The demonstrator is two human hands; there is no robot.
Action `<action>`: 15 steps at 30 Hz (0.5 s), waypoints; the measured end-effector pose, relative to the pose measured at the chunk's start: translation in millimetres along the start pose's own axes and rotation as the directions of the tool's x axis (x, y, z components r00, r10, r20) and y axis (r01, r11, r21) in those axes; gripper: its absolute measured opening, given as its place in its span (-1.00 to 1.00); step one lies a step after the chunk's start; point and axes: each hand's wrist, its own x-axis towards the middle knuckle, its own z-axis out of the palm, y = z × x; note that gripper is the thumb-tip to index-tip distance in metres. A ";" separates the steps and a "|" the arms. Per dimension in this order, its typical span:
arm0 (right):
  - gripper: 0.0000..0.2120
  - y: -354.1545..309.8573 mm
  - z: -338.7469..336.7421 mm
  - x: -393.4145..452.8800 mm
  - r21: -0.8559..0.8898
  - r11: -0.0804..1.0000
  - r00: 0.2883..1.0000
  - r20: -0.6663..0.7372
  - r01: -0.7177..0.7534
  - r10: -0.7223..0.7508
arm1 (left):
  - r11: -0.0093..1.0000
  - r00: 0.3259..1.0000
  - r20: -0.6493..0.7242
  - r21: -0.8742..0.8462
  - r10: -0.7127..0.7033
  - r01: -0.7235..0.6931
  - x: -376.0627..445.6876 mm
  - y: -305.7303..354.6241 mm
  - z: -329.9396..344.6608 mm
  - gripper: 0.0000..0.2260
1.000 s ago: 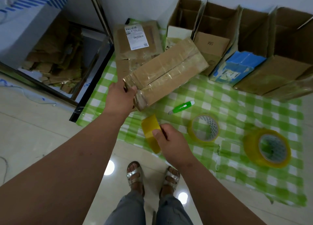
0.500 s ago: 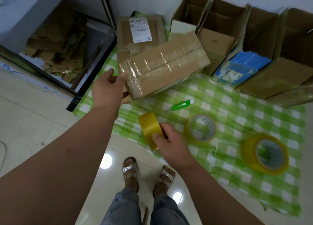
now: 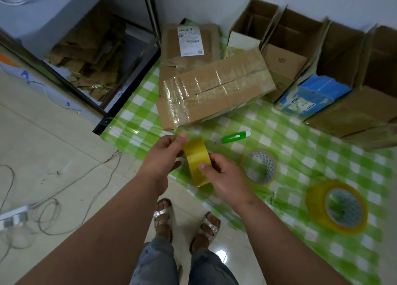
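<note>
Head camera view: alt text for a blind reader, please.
The right hand holds a yellow tape roll while the left hand pinches its top edge above a green checked cloth. Nearby are a taped cardboard box, a green utility knife, a thin tape roll and a thick tape roll.

Yellow translucent tape roll (image 3: pixel 198 162): held on edge betw. both hands, above green-checked cloth's near edge, w/ thumb on band.
</note>
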 end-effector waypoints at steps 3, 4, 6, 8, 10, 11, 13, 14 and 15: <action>-0.90 -4.8 -6.8 -0.1 -0.069 0.997 0.999 0.032 -0.016 0.018 | 0.996 0.998 0.040 -0.071 -0.051 0.053 -1.6 -1.3 5.7 -0.81; -0.85 -6.8 -9.8 0.7 -0.102 0.995 0.999 0.030 -0.020 0.024 | 0.990 0.996 0.037 -0.109 -0.083 0.087 -2.2 -1.1 6.7 -0.82; -0.78 -10.2 -17.7 5.5 -0.172 0.985 1.000 -0.019 -0.011 0.008 | 0.972 0.990 0.038 -0.185 -0.137 0.142 -3.7 0.1 8.2 -0.86; -0.82 -11.0 -27.1 15.2 -0.286 0.958 0.992 -0.102 0.036 -0.068 | 0.959 0.987 0.050 -0.231 -0.156 0.163 -4.9 0.4 7.9 -0.87; -0.80 -8.7 -36.8 29.6 -0.501 0.864 0.971 -0.175 0.052 -0.160 | 0.956 0.987 0.059 -0.245 -0.149 0.159 -6.0 -1.0 7.0 -0.87; -0.73 -6.6 -41.6 38.2 -0.604 0.795 0.964 -0.181 0.045 -0.192 | 0.954 0.987 0.059 -0.253 -0.148 0.158 -6.7 -1.6 6.2 -0.87; -0.59 -2.5 -49.5 55.9 -0.757 0.654 0.973 -0.135 0.021 -0.187 | 0.949 0.988 0.050 -0.274 -0.149 0.157 -8.2 -1.8 4.8 -0.87; -0.52 -0.9 -52.1 63.8 -0.807 0.590 0.983 -0.101 0.007 -0.150 | 0.946 0.988 0.043 -0.284 -0.148 0.154 -8.6 -2.2 4.0 -0.86; -0.45 1.0 -54.5 70.8 -0.846 0.533 0.992 -0.078 -0.012 -0.102 | 0.945 0.989 0.039 -0.292 -0.145 0.150 -9.1 -2.1 3.8 -0.86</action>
